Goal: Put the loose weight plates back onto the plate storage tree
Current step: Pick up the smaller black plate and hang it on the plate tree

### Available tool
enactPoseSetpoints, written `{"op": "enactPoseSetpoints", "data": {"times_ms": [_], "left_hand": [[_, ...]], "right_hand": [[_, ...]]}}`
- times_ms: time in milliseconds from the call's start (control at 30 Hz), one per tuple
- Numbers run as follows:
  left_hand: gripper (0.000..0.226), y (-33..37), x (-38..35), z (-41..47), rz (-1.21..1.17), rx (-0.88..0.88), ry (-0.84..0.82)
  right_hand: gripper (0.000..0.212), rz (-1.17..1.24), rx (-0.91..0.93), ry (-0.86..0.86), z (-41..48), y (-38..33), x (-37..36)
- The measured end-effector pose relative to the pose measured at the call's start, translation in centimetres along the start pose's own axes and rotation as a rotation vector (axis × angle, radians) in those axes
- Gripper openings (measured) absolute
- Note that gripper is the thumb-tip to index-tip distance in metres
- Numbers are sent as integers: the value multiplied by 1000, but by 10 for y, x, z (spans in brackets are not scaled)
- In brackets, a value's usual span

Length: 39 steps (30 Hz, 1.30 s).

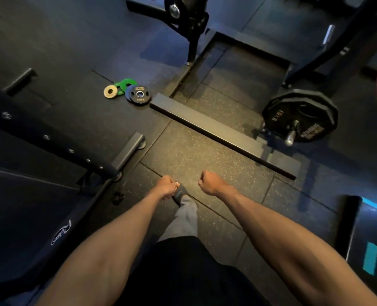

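Observation:
Several small loose weight plates lie together on the black rubber floor ahead and to the left: a tan plate point(110, 91), a green plate point(124, 84) and a black plate point(139, 94) stacked on another. My left hand point(165, 186) and my right hand point(210, 182) hang low in the middle of the view, both curled into loose fists with nothing in them, well short of the plates. A large black plate point(300, 115) sits on a steel peg at the right. Another black plate point(178, 7) hangs on a peg at the top.
A bench frame with a padded seat point(50, 140) fills the left side. A long flat black steel base bar point(218, 133) runs diagonally across the floor ahead. Rack uprights point(194, 40) stand behind it. A dark box with cyan marks point(368, 235) sits at the right.

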<state>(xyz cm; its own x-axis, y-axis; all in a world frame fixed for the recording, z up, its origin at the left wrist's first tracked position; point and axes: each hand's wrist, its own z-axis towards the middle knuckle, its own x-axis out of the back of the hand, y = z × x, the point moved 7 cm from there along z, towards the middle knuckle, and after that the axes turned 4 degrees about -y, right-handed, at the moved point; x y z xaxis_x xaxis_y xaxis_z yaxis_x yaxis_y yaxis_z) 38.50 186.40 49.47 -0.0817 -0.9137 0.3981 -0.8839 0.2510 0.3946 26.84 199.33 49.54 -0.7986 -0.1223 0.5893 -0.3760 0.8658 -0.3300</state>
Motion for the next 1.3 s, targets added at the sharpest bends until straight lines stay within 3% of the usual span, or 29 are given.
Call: {"op": "enactPoseSetpoints", "data": {"times_ms": [300,467,567,733,1100,1300], "left_hand": [[28,19,105,91,-157,129,18],[25,43,188,128,-260,130,175],[22,53,222,157,-316,161,179],[17,74,266,221,-369,234,101],[19,134,419,382,-505,239,194],[18,108,476,500,-484,280,218]], "right_hand": [[33,-224,91,-152,127,-66,99],[23,-249,194,-168,197,-136,158],[21,-273,236,-199,239,-167,184],[37,-345,215,-264,322,-194,219],[31,-304,234,-410,508,-285,299],[25,-298,171,-418,640,-311,297]]}}
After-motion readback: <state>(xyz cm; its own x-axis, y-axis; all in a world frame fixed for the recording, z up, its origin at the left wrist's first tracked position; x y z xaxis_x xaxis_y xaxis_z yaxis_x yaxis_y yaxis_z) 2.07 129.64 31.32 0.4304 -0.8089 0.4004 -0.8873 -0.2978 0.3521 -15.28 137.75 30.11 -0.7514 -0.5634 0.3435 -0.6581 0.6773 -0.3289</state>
